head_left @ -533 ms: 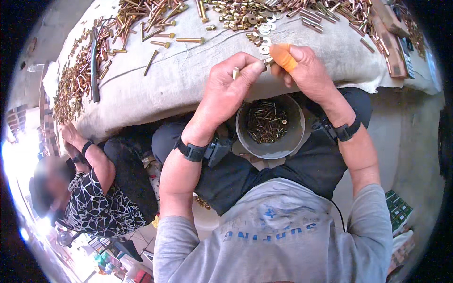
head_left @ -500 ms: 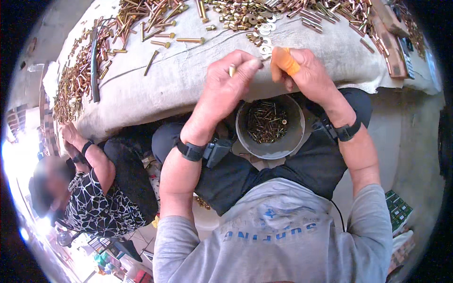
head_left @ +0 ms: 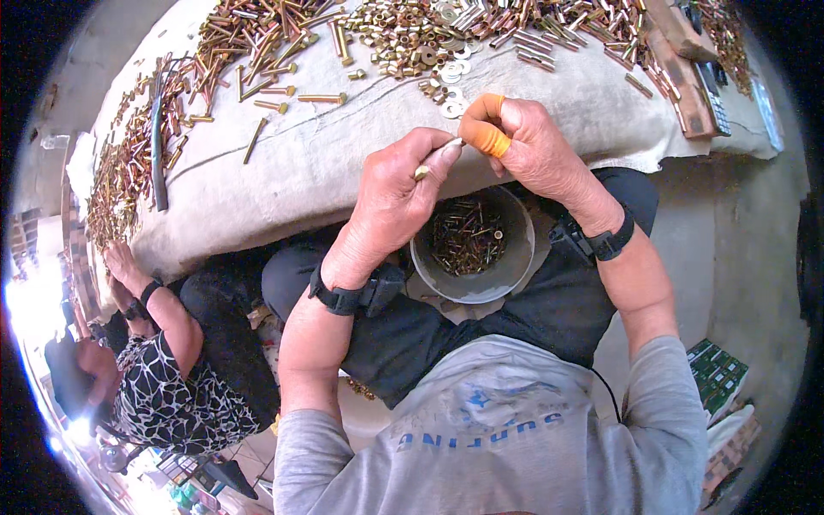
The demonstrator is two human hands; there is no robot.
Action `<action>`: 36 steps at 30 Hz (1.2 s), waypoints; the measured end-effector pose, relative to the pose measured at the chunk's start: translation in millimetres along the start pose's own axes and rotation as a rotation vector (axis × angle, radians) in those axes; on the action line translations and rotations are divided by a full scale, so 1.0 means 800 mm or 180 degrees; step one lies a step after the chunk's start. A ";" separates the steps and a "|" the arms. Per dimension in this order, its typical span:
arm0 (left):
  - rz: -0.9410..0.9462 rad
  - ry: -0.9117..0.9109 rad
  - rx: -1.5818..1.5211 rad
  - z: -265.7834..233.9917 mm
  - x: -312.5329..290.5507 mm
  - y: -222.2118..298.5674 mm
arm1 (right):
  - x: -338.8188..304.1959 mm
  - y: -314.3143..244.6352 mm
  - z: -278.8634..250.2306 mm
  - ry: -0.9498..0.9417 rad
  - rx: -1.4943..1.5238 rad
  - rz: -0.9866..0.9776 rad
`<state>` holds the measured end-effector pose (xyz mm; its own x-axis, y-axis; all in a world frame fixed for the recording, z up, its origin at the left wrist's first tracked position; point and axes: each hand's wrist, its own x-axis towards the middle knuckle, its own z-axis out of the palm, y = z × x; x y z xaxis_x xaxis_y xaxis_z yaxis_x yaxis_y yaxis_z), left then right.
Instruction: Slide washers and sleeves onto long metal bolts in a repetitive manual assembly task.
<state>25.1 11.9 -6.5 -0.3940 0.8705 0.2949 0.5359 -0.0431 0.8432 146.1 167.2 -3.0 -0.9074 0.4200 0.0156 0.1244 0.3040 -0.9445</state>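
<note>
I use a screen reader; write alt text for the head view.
The left hand holds a bolt, tip at the right hand in orange finger covers, near a bucket of metal parts and a bolt-strewn cloth.

**Bolt (head_left: 421, 172) in left hand (head_left: 396, 184), right hand (head_left: 534, 146) at its tip**

Left pinches it, brass-coloured head out by the thumb. Right, orange finger sleeves (head_left: 487, 139) on, sits at the other end; exact contact unclear. Flat washers (head_left: 452, 110) just beyond on beige cloth (head_left: 300, 163). Nuts (head_left: 390, 43) heaped farther back. Grey bucket (head_left: 485, 288) below holds fasteners (head_left: 463, 240). Co-worker (head_left: 189, 399) at far left.
</note>
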 end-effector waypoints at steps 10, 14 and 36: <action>0.0343 -0.0457 0.0559 0.006 -0.002 -0.008 | 0.035 0.038 -0.073 0.1744 -0.3031 -0.0931; 0.0339 -0.1116 0.0545 0.010 -0.004 -0.004 | 0.039 0.042 -0.072 0.1678 -0.3367 -0.1098; -0.0636 0.0109 -0.0455 -0.015 0.002 -0.023 | 0.037 0.029 0.006 0.1029 -0.2123 -0.1169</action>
<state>5.2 8.1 -16.1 -0.5079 0.8517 0.1291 0.3348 0.0571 0.9406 120.2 182.4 -25.9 -0.7891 0.3892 0.4751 0.1469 0.8708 -0.4692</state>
